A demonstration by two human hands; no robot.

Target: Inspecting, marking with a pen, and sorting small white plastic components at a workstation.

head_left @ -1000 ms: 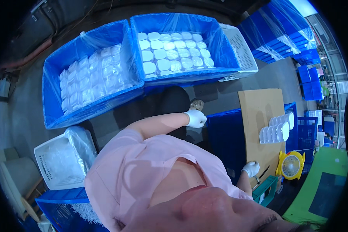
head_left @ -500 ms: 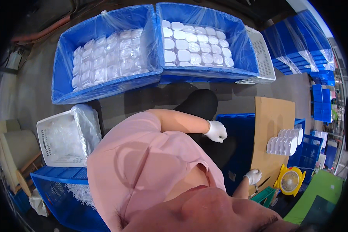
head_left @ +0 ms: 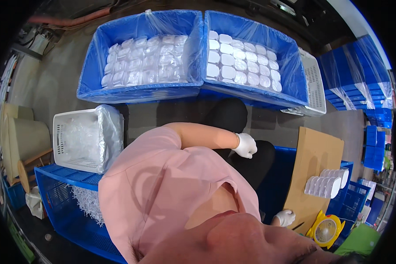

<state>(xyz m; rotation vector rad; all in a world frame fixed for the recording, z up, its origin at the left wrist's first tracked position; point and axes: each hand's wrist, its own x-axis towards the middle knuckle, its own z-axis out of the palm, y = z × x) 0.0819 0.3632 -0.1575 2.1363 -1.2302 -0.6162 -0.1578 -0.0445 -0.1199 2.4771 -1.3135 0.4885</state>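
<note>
My left hand (head_left: pixel 245 146), in a white glove, rests with curled fingers by my dark-trousered thigh. Nothing shows in it. My right hand (head_left: pixel 285 218), also white-gloved, is closed at the near left edge of a brown cardboard sheet (head_left: pixel 317 154). What its fingers hold, if anything, is hidden. A thin dark mark or slender object (head_left: pixel 298 226) lies beside it on the cardboard; I cannot tell which. Two short rows of clear plastic tubs with white faces (head_left: pixel 322 187) sit on the cardboard, beyond my right hand.
Two film-lined blue bins (head_left: pixel 141 93) hold many tubs in rows. A white basket (head_left: pixel 57 132) with clear plastic stands at left, above a blue crate (head_left: pixel 66 177) with white shreds. A yellow fan (head_left: pixel 326 229) stands by the cardboard. Stacked blue bins (head_left: pixel 356 70) stand at far right.
The whole view has shifted, so the surroundings sit farther right and mostly lower. My left hand stays closed by my thigh; my right hand stays closed at the cardboard's edge.
</note>
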